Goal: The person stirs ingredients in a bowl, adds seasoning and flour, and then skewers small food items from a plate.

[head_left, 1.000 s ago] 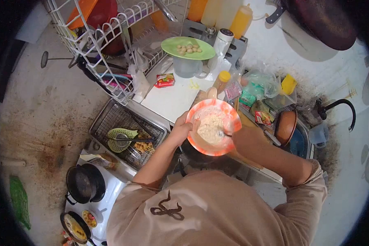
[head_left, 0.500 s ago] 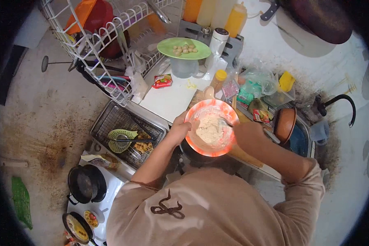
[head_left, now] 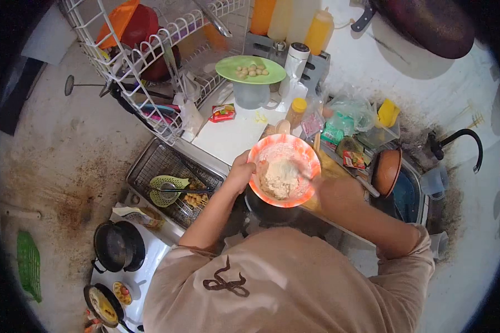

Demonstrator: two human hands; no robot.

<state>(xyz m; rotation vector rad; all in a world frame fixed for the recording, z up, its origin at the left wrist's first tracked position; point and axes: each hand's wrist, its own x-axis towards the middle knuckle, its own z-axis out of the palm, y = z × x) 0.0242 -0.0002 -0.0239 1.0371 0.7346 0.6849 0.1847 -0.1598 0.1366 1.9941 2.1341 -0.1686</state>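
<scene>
An orange and white bowl [head_left: 315, 161] is held up in front of me, with pale, lumpy dough or batter [head_left: 279, 177] inside. My left hand [head_left: 241, 173] grips its left rim. On the right side my right hand [head_left: 339, 194], blurred by motion, is closed round the handle of a metal utensil [head_left: 302, 173], probably a spoon or fork, whose head is in the mixture. Behind the bowl, a green plate [head_left: 225, 69] with several small pale balls [head_left: 253, 70] rests on a clear jug [head_left: 251, 95].
A white dish rack [head_left: 150, 119] stands at the back left, above a fryer basket [head_left: 144, 166] with a green strainer [head_left: 166, 191]. Pans [head_left: 114, 247] are at the lower left. On the right are plastic bags [head_left: 353, 111], a brown bowl [head_left: 387, 172], a sink [head_left: 410, 194] and a black faucet [head_left: 461, 135].
The utensil and my right hand have shifted slightly, and the mixture has changed shape. The bowl sits a little further left and tilts slightly differently.
</scene>
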